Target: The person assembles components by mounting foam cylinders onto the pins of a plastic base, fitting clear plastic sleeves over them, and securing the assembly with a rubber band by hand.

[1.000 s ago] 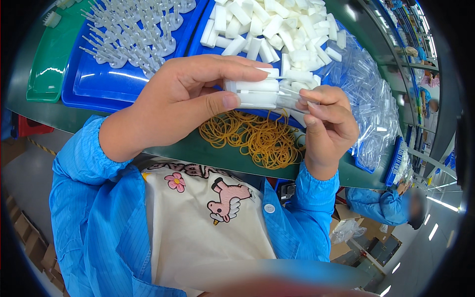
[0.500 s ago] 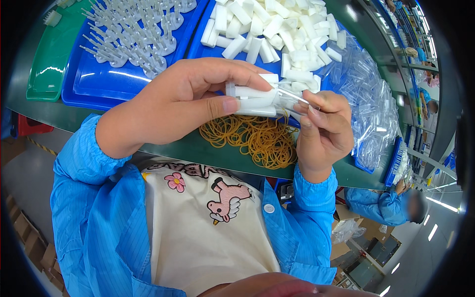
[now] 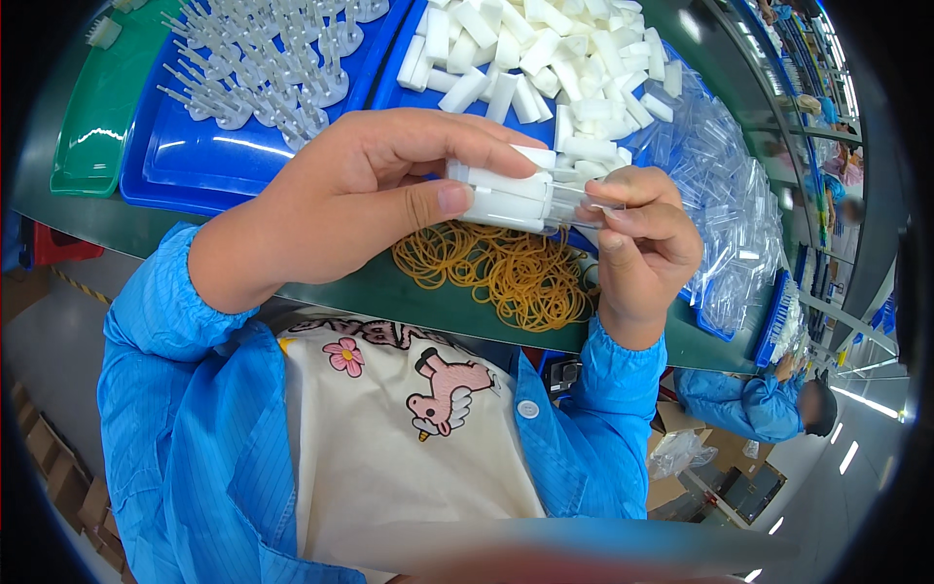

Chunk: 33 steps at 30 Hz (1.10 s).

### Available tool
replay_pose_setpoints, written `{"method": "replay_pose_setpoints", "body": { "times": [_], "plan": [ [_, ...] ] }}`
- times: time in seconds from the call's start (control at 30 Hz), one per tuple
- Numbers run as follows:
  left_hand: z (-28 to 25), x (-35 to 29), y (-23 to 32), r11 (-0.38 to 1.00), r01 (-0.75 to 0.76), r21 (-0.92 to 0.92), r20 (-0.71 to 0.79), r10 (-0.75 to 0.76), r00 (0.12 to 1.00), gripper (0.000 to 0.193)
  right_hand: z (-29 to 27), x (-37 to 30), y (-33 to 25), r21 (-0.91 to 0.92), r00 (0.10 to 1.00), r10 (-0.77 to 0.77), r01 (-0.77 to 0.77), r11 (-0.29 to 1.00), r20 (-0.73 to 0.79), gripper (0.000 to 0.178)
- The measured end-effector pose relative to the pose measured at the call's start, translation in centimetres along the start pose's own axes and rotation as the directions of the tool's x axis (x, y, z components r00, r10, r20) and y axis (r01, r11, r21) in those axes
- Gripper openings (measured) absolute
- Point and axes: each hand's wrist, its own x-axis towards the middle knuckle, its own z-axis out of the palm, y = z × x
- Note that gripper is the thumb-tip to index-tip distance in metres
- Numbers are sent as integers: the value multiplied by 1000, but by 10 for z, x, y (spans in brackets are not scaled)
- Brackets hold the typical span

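Note:
My left hand (image 3: 365,185) is closed around a small bundle of white block-like pieces (image 3: 511,185), fingers over the top and thumb along the near side. Clear plastic sleeves or strips (image 3: 564,206) surround these pieces and stick out toward the right. At that end my right hand (image 3: 647,243) pinches the clear plastic between thumb and fingertips; exactly how the parts fit together is hard to make out. Directly below the bundle, a heap of tan rubber bands (image 3: 506,277) lies on the green table, apart from both hands.
Beyond my hands, a blue tray (image 3: 229,161) holds white pieces with upright pins, beside a green tray (image 3: 88,136). White blocks (image 3: 574,73) fill another blue tray. Clear plastic pieces (image 3: 725,185) are piled at right. A person in blue (image 3: 744,401) sits farther right.
My right hand has shifted slightly to the right, its fingertips now on the clear ends. More of the clear plastic shows between my hands. My left hand has barely moved.

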Motion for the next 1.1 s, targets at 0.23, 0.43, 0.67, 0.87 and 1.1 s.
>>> {"method": "replay_pose_setpoints", "body": {
  "times": [0.23,0.43,0.67,0.87,1.1],
  "plan": [
    [1,-2,1,1000,14,5,-1,-14,1000,31,3,3,5,26,999,18,-20,999,51,12],
    [-1,2,4,989,-21,145,34,16,999,32,7,2,3,-47,999,-10,8,999,-37,20],
    [6,1,-5,997,-47,-64,-21,46,999,37,26,0,6,183,966,127,-86,979,-225,33],
    [8,2,-10,997,-66,-50,-50,64,997,53,37,-2,11,193,972,56,-12,981,-227,39],
    [9,2,-15,994,-106,-37,-32,104,994,56,55,-9,9,217,994,13,11,976,-107,45]
  ]
}}
